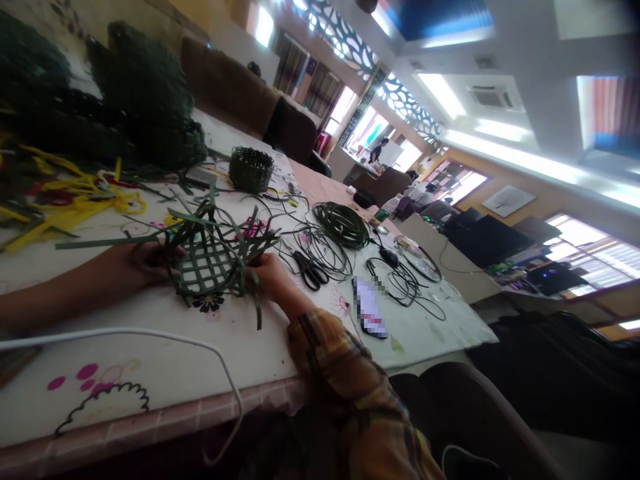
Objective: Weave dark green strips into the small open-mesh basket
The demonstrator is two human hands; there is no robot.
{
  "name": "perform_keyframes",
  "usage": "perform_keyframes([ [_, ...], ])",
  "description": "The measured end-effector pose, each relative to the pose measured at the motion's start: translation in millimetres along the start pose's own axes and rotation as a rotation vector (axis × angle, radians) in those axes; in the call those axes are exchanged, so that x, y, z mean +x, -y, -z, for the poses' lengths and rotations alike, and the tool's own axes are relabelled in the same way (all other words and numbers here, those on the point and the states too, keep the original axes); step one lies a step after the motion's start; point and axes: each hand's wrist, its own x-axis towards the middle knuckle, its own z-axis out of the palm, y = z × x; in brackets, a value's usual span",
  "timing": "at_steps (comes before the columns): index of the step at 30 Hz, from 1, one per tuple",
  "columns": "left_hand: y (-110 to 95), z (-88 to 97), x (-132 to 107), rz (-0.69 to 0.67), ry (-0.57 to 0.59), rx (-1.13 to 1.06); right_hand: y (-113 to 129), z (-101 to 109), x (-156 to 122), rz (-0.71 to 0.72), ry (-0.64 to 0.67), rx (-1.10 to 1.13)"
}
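Note:
Between my two hands stands a half-woven basket of flat dark green strips, its lattice open and loose strip ends sticking out all round. My left hand grips its left side, the fingers partly hidden behind the strips. On the opposite side my right hand has its fingers closed on the strips near the rim. Black-handled scissors lie on the table just right of my right hand. A small finished-looking woven green basket stands farther back.
Coils of green strip lie to the right, with a phone-like flat object nearer me. Yellow strips and large dark green woven pieces fill the left back. A white cable crosses the front edge. People are in the far background.

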Motion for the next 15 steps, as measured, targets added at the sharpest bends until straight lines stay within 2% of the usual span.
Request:
perform_keyframes([
  [5,7,-1.2,3,-0.003,0.039,-0.028,12,1,2,-0.128,0.094,-0.013],
  [8,8,-1.2,0,0.008,0.028,-0.048,12,1,-1,-0.068,0.097,0.032],
  [11,14,-2.5,1,0.013,0.027,-0.109,9,1,-3,0.036,0.101,0.19],
  [15,20,-2.5,6,0.032,0.033,-0.158,7,3,0,-0.047,0.172,0.199],
])
